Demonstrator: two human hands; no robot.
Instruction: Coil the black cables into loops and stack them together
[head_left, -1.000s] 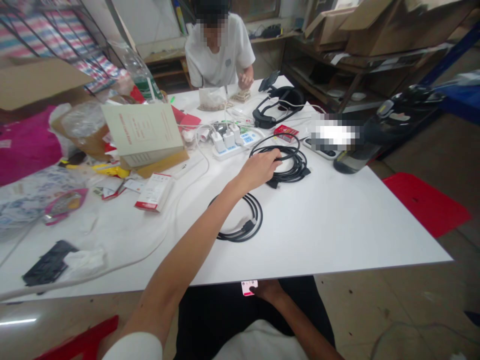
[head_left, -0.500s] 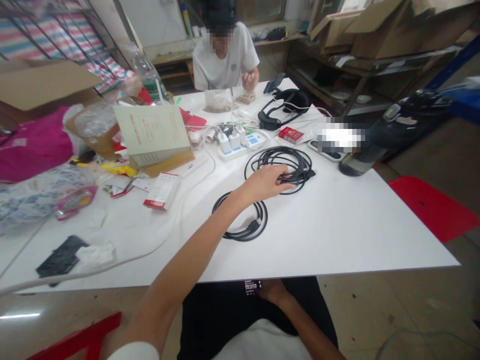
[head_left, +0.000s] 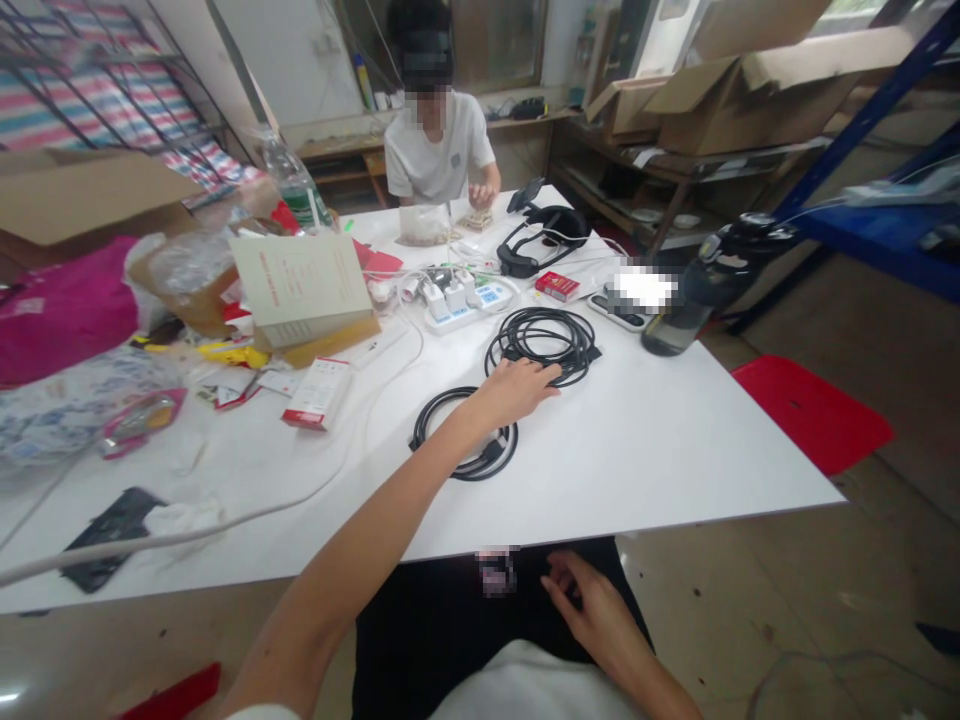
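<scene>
My left hand [head_left: 517, 388] reaches over the table, its fingers bent and closed on the near edge of a coiled black cable [head_left: 541, 312]. The coil lies loosely on the white tabletop, and my fingers hide part of it. A smaller second coil of black cable [head_left: 427, 408] lies under my left forearm, a dark plug showing at its right side. Below the table edge, my right hand [head_left: 592, 600] hovers above my lap with thumb and fingers apart, holding nothing. A lit phone screen [head_left: 495, 572] is on my lap, left of it.
Beyond the coils are a white power strip [head_left: 450, 318] with chargers, a red box [head_left: 557, 286], a headset [head_left: 525, 262] and a dark bottle [head_left: 686, 310]. Clutter and a red-white box [head_left: 318, 392] fill the left. Another person [head_left: 435, 150] sits opposite.
My left hand has drawn slightly back toward me on the cable coil. My right hand has let go of the phone and moved right, its fingers now apart.
</scene>
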